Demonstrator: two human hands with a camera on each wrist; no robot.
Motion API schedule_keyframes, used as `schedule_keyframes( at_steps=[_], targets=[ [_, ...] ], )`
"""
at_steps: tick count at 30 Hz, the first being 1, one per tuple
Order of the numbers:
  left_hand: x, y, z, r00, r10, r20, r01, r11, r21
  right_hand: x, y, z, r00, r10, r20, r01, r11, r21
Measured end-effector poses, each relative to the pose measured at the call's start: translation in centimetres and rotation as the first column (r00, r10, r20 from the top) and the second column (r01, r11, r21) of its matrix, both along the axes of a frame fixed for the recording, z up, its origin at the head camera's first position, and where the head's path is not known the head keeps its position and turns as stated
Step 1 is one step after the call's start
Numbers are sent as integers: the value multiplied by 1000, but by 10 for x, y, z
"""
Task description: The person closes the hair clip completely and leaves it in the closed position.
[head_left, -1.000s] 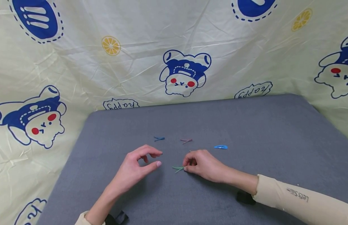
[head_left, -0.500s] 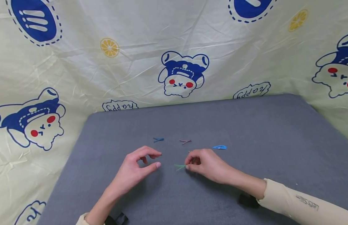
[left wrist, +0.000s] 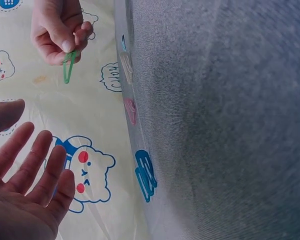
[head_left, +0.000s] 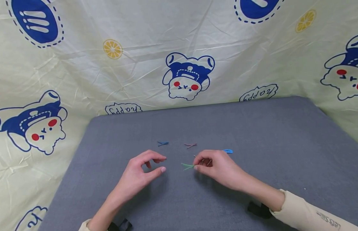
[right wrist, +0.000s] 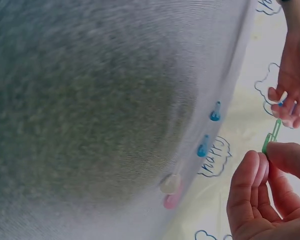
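Observation:
Between thumb and fingertips, my right hand (head_left: 217, 166) pinches a green snap hair clip (head_left: 187, 166) above the grey table. The clip is flexed open, its free end pointing left toward my left hand (head_left: 141, 170). That left hand hovers with relaxed, parted fingers and holds nothing. In the left wrist view its palm and fingers (left wrist: 25, 175) are spread. Behind the hands lie a dark blue hair clip (head_left: 163, 143) and a pink hair clip (head_left: 191, 145). A bright blue hair clip (head_left: 228, 151) is partly covered by my right hand.
A beige hair clip (left wrist: 126, 67) lies on the grey table (head_left: 254, 128) near the pink one, mostly hidden behind my right hand in the head view. A printed cloth (head_left: 138, 80) hangs beyond the table's far edge.
My right hand has risen and shifted slightly right, carrying the green hair clip up from the table; it now covers part of the bright blue clip. The left hand stays nearly still.

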State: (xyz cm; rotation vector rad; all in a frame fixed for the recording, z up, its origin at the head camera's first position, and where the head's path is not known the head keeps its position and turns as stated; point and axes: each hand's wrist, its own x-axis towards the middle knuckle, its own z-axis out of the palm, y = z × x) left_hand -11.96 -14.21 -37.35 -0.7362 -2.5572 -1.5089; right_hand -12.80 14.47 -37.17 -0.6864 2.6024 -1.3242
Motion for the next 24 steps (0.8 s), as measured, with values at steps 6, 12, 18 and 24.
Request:
schedule_keyframes(
  at_steps=[6, 12, 18, 24],
  targets=[
    [1, 1, 3, 1000, 9, -10, -10, 1000, -22, 7, 3, 7, 998, -58, -20, 57, 996, -62],
    [2, 2, 7, 999, 19, -29, -20, 999, -38, 13, 5, 12, 995, -85, -53, 80, 993, -82],
    [5, 5, 7, 998, 13, -55, -15, 999, -36, 17, 2, 15, 991, -97, -88, 88, 991, -100],
    [8, 11, 8, 997, -3, -72, 1, 1000, -30, 21, -4, 17, 992, -96, -86, 84, 987, -136]
  ],
)
